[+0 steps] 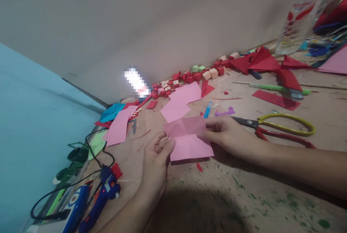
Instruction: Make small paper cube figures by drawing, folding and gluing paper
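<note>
A creased sheet of pink paper [189,142] is held up between my two hands, a little above the table. My left hand [157,155] pinches its left edge, thumb on the near face. On the opposite edge, my right hand [226,135] grips the paper between thumb and fingers. Fold lines cross the sheet near its middle. Just behind it lie more pieces of pink paper [180,101]. Scissors [256,122] with one yellow and one red handle rest beyond my right forearm, their blades partly hidden by my right hand.
Small folded red and cream paper cubes [189,78] line the wall. A blue glue gun [104,189] with a black cord lies at left. Red paper pieces [264,61], a green pen [279,89] and a clear plastic bottle [298,23] are at right. A glowing pixelated patch [137,83] stands at the back.
</note>
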